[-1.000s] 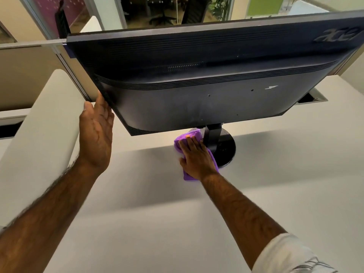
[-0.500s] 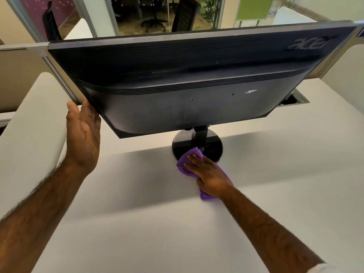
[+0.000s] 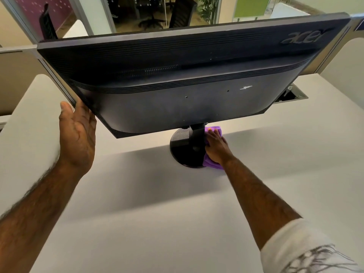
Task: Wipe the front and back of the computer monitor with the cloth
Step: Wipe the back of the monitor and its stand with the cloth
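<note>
Wiping the base [image 3: 180, 152] on the desk [image 3: 177, 223], I see my right hand [image 3: 215, 146] pressing the cloth [image 3: 212, 164] with flat fingers and my open left hand [image 3: 77, 134] bracing the monitor [image 3: 177, 85], so I'd sweep lightly round the neck.

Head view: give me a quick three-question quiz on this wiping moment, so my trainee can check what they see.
1. True or false: the left hand touches the monitor at its left edge.
2. The right hand presses the purple cloth against: A the stand, B the screen front, C the desk cable slot.
3. Fill in: the monitor face turned toward the camera is its ____.
Key: 1 true. 2 A. 3 back.
</note>
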`<state>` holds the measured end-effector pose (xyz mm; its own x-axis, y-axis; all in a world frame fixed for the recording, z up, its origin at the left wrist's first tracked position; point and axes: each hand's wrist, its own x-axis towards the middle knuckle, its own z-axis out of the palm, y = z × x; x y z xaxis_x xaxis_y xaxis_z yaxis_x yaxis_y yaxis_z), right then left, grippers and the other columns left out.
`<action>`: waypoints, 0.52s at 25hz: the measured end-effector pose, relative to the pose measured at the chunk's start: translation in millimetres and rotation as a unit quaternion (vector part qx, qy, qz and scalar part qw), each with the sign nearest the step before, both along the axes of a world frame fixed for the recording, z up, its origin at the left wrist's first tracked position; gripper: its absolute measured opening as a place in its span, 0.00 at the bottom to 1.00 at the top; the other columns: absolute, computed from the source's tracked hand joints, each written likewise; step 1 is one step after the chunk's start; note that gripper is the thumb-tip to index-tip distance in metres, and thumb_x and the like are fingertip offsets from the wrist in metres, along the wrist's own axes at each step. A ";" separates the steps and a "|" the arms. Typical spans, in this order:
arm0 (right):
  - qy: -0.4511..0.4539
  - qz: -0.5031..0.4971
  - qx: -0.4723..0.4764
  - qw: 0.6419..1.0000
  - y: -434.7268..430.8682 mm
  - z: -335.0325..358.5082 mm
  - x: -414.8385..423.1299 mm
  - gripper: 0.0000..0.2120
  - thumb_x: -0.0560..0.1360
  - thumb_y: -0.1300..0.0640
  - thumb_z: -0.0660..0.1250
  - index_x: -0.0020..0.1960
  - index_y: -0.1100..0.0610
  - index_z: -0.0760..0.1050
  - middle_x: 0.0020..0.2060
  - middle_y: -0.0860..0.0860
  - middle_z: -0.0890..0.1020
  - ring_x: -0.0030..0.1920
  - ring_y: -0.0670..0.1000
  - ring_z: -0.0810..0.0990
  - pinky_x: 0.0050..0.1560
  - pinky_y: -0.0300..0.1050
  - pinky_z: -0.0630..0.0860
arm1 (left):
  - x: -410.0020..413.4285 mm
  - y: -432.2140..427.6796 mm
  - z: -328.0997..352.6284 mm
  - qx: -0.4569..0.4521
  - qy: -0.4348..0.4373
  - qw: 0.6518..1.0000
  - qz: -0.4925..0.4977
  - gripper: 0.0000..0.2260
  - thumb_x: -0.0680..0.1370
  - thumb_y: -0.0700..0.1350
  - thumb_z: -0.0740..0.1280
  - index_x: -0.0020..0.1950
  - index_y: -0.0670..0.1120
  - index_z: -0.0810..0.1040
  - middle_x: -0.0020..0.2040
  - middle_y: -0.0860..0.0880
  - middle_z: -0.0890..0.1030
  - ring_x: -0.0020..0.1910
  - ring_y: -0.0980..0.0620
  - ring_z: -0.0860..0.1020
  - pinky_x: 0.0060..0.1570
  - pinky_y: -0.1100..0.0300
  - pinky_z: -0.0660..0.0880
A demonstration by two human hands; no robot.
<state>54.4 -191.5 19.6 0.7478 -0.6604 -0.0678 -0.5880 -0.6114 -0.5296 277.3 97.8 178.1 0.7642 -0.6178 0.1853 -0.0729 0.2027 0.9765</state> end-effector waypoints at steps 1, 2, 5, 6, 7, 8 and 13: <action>0.027 0.010 -0.008 1.000 -1.5 -7.5 2.3 0.28 0.82 0.62 0.59 0.81 0.53 0.61 0.81 0.52 0.57 0.82 0.58 0.52 0.79 0.60 0.55 | -0.3 -0.4 0.1 0.001 0.001 1.000 0.003 0.32 0.84 0.61 0.37 0.83 0.50 0.57 0.80 0.57 0.66 0.79 0.58 0.62 0.81 0.53 0.53; 0.038 0.007 -0.014 0.999 -1.0 -12.7 0.6 0.27 0.82 0.61 0.59 0.81 0.53 0.61 0.82 0.52 0.56 0.82 0.57 0.50 0.80 0.60 0.53 | -0.3 -0.8 0.2 0.001 0.001 1.000 0.004 0.32 0.84 0.61 0.37 0.83 0.50 0.57 0.80 0.57 0.65 0.79 0.58 0.62 0.81 0.54 0.53; 0.013 -0.030 -0.021 0.999 17.2 -15.5 -9.0 0.28 0.82 0.61 0.58 0.81 0.55 0.59 0.82 0.50 0.57 0.82 0.53 0.50 0.80 0.56 0.51 | 0.4 -1.1 0.4 -0.003 0.002 1.000 0.000 0.31 0.84 0.61 0.38 0.83 0.50 0.57 0.80 0.57 0.65 0.79 0.58 0.62 0.80 0.53 0.54; 0.006 -0.050 -0.021 0.998 25.8 -16.3 -11.1 0.29 0.82 0.61 0.59 0.82 0.55 0.58 0.82 0.50 0.56 0.82 0.52 0.49 0.81 0.56 0.50 | 1.5 -1.5 0.5 -0.003 0.005 1.000 0.000 0.31 0.84 0.61 0.38 0.83 0.50 0.57 0.80 0.58 0.65 0.79 0.58 0.62 0.81 0.52 0.53; 0.005 -0.072 -0.020 0.997 34.8 -16.7 -12.5 0.29 0.82 0.60 0.59 0.82 0.55 0.56 0.82 0.50 0.55 0.82 0.52 0.49 0.81 0.56 0.50 | 2.5 -1.3 0.5 -0.003 0.007 1.000 -0.001 0.31 0.84 0.61 0.38 0.83 0.50 0.57 0.80 0.58 0.65 0.79 0.58 0.62 0.81 0.52 0.53; 0.010 -0.090 -0.018 0.996 44.2 -18.0 -12.9 0.30 0.82 0.60 0.59 0.82 0.54 0.55 0.82 0.50 0.54 0.82 0.52 0.48 0.80 0.56 0.49 | 3.1 -0.7 0.9 -0.002 0.008 1.000 -0.004 0.31 0.84 0.61 0.38 0.83 0.50 0.57 0.80 0.57 0.65 0.79 0.59 0.62 0.81 0.52 0.52; 0.039 -0.158 -0.008 0.987 85.3 -22.4 -7.5 0.34 0.83 0.58 0.60 0.83 0.56 0.47 0.83 0.52 0.48 0.82 0.54 0.44 0.81 0.53 0.48 | 4.5 3.4 2.3 -0.002 0.014 1.000 -0.008 0.31 0.84 0.61 0.39 0.83 0.50 0.58 0.79 0.58 0.66 0.79 0.58 0.63 0.80 0.53 0.53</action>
